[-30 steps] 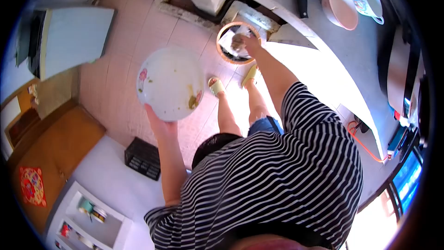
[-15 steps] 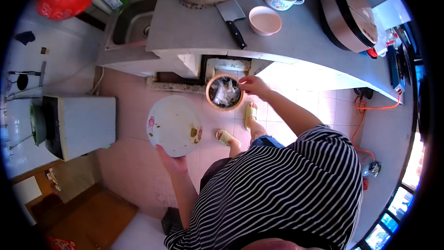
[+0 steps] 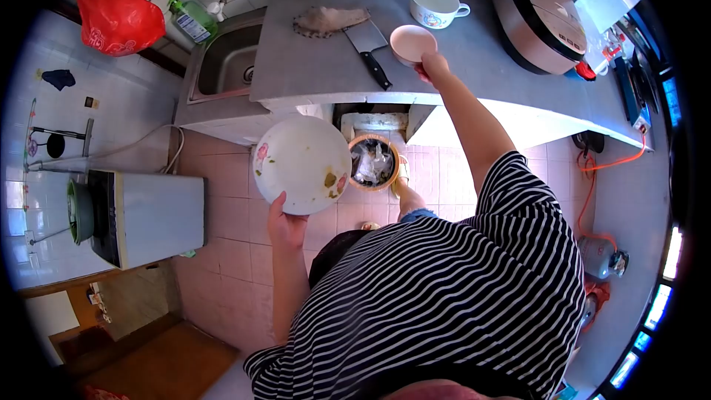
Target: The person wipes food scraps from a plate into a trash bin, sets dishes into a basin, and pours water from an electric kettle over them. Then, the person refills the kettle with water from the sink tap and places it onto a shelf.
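Note:
My left hand [image 3: 287,226] grips the near rim of a large white plate [image 3: 300,163], which has pink flowers and brown and green food bits on it. At the counter's front, my right hand [image 3: 433,68] has its fingers closed on the edge of a small pink bowl [image 3: 412,43]. Just behind that bowl stands a white cup with a handle [image 3: 435,7]. A cleaver with a black handle [image 3: 375,70] lies to the left of the bowl, its blade by a pale cloth-like item [image 3: 326,21].
Below the counter [image 3: 296,67], a bin [image 3: 372,163] holding plastic waste stands on the floor. A sink [image 3: 226,63], green bottle [image 3: 194,21] and red bag [image 3: 118,21] are at the left. A rice cooker [image 3: 539,18] sits right of the cup.
My right hand has left the bin, risen to the counter and taken hold of the pink bowl. The plate is still in my left hand, closer to the counter. The view has shifted.

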`<state>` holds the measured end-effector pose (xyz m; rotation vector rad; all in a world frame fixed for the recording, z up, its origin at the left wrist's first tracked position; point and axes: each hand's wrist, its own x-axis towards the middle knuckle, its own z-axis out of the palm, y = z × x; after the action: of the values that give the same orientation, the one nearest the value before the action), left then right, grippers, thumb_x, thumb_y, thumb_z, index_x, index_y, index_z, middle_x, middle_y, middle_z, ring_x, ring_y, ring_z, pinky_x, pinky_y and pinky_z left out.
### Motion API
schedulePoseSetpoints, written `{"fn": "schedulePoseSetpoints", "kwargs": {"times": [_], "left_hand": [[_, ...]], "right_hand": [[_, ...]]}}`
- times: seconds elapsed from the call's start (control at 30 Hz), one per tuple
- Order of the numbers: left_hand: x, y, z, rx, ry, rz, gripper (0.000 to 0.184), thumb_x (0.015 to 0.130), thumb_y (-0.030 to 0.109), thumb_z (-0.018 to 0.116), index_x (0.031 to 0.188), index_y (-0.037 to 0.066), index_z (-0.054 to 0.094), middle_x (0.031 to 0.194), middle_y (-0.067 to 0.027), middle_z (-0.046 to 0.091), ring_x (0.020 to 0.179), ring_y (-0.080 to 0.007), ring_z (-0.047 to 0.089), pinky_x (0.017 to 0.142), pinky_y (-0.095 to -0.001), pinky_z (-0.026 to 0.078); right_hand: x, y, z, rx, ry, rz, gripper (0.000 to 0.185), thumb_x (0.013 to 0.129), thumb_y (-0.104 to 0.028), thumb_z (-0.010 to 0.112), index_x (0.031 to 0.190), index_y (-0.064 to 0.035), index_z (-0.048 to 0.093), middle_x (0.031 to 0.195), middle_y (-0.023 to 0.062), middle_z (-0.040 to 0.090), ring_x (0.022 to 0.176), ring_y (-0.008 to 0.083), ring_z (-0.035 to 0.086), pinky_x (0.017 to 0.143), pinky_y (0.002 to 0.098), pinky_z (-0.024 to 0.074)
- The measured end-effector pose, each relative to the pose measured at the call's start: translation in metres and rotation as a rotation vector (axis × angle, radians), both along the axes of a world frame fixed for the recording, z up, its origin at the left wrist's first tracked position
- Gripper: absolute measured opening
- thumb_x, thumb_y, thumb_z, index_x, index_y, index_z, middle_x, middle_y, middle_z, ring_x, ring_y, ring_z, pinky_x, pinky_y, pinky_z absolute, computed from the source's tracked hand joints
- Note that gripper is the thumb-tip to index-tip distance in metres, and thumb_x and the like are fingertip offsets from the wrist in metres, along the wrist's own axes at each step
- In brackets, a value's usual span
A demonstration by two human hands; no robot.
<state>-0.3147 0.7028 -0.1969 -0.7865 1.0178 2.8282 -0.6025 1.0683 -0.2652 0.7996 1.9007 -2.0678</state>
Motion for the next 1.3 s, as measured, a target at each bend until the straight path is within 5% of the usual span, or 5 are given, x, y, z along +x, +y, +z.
{"fn": "schedulePoseSetpoints", "kwargs": {"times": [0.27, 0.57, 1.0, 1.2, 1.3], "left_hand": [[-0.07, 0.032, -0.01, 0.062, 0.004, -0.007, 0.062, 0.07, -0.002, 0.045, 0.13, 0.007, 0.031, 0.127, -0.0116, 0.042, 0.117, -0.0292, 0.041, 0.095, -0.0478, 0.037], [-0.146, 0.087, 0.006, 0.025, -0.009, 0.031, 0.061, 0.068, -0.004, 0.045, 0.127, 0.003, 0.034, 0.126, -0.0133, 0.041, 0.118, -0.0311, 0.04, 0.098, -0.0488, 0.035], [-0.183, 0.11, 0.007, 0.031, -0.039, 0.119, 0.061, 0.07, -0.003, 0.046, 0.129, 0.003, 0.032, 0.13, -0.0144, 0.04, 0.121, -0.0318, 0.038, 0.1, -0.0496, 0.032], [-0.186, 0.089, 0.009, 0.041, 0.03, 0.148, 0.061, 0.071, -0.003, 0.046, 0.129, 0.003, 0.032, 0.13, -0.0147, 0.039, 0.121, -0.0316, 0.038, 0.1, -0.0494, 0.032], [-0.175, 0.08, 0.016, 0.052, 0.014, 0.193, 0.062, 0.071, -0.003, 0.046, 0.13, 0.003, 0.031, 0.131, -0.0153, 0.038, 0.122, -0.0319, 0.036, 0.101, -0.0495, 0.031]], "right_hand": [[0.008, -0.04, 0.083, 0.16, 0.234, 0.453, 0.021, 0.08, -0.015, 0.046, 0.093, 0.0005, 0.052, 0.063, 0.0083, 0.056, 0.045, 0.0135, 0.051, 0.037, 0.0247, 0.0383], [-0.001, -0.091, 0.152, 0.351, 0.431, 1.045, 0.036, 0.077, -0.013, 0.046, 0.11, 0.0016, 0.045, 0.079, 0.0226, 0.061, 0.067, 0.0309, 0.063, 0.062, 0.0391, 0.0493], [-0.042, -0.09, 0.116, 0.422, 0.543, 1.128, 0.039, 0.078, -0.021, 0.05, 0.108, 0.0025, 0.047, 0.078, 0.0238, 0.061, 0.075, 0.0371, 0.06, 0.07, 0.0441, 0.047], [-0.101, -0.075, 0.114, 0.625, 0.737, 0.639, 0.057, 0.078, -0.04, 0.057, 0.125, -0.0134, 0.039, 0.077, 0.0168, 0.063, 0.073, 0.034, 0.061, 0.065, 0.0405, 0.0483], [-0.144, -0.092, 0.079, 0.894, 0.621, 0.749, 0.059, 0.073, -0.039, 0.063, 0.122, -0.0142, 0.043, 0.083, 0.016, 0.063, 0.08, 0.0318, 0.061, 0.07, 0.0409, 0.0483]]}}
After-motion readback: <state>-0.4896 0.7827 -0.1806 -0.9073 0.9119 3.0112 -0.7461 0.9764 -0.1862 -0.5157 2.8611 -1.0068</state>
